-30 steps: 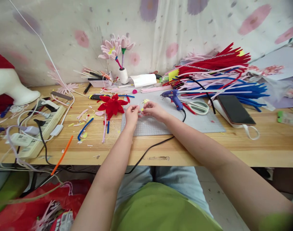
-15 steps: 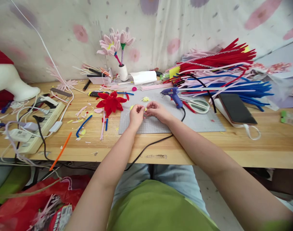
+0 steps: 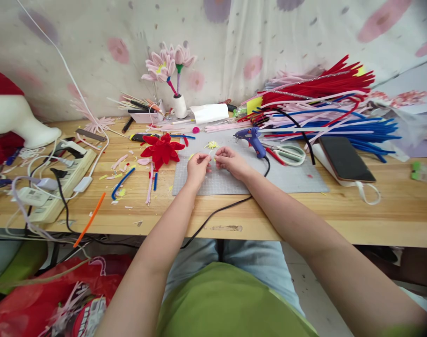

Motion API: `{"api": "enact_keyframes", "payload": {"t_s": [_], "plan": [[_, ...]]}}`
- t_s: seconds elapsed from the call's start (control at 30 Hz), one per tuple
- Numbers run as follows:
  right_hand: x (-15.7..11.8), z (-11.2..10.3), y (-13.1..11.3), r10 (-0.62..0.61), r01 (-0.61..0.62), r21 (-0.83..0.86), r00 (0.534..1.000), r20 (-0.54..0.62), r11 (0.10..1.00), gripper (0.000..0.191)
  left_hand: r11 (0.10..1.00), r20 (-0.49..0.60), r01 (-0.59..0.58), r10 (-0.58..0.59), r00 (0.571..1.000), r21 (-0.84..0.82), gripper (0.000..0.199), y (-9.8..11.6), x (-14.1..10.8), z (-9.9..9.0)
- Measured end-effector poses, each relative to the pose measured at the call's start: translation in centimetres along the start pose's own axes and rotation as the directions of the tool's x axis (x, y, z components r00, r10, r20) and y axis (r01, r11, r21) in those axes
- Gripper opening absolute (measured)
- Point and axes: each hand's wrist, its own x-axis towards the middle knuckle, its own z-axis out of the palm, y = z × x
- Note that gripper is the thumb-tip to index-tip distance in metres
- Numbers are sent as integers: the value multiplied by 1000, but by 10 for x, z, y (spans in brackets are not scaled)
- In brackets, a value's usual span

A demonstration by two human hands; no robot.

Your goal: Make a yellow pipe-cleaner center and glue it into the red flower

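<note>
My left hand (image 3: 198,167) is closed in a pinch above the grey cutting mat (image 3: 286,180), and a thin pale strand (image 3: 211,151) stands up at its fingertips. Just across a narrow gap, my right hand (image 3: 230,162) pinches too; a speck of yellow shows at its fingertips, too small to name. Behind the hands lies a small pile of yellow snippets (image 3: 212,145). To the left is a red pipe-cleaner flower (image 3: 162,150). A purple glue gun (image 3: 252,140) rests right of my right hand, beside scissors (image 3: 290,154) with pale handles.
Pink pipe-cleaner flowers (image 3: 164,65) stand in a white vase (image 3: 179,106) at the back. Bundles of red stems (image 3: 318,89) and blue stems (image 3: 367,133) lie right, behind a phone (image 3: 346,159). A power strip (image 3: 64,187) with cables is left; a black cord (image 3: 216,213) crosses the front edge.
My hands have drawn slightly apart, so a small gap shows between the fingertips. The red flower, glue gun and scissors have stayed in place.
</note>
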Motion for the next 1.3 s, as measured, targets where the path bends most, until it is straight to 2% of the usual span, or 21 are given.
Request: {"api": "enact_keyframes", "payload": {"t_s": [0.17,0.5,0.67,0.87,1.3], "plan": [[-4,-1,-3,1,-2,24,999,34,1000,37,999,40,29,-28,999,-39,14,2,-3,1],[-2,3,0,-50,49,-25,998,-40,999,33,1000,-62,0,-1,998,-16,18,1,-5,3],[-3,7,0,-36,35,-13,997,-68,999,35,995,-109,65,-73,991,-75,18,4,-4,3],[-3,13,1,-61,60,-22,994,-92,998,35,988,-88,112,-122,989,-105,19,7,-4,2],[-10,11,-2,-78,78,-32,997,14,996,36,993,-103,121,-119,987,8,8,5,-3,3]]}}
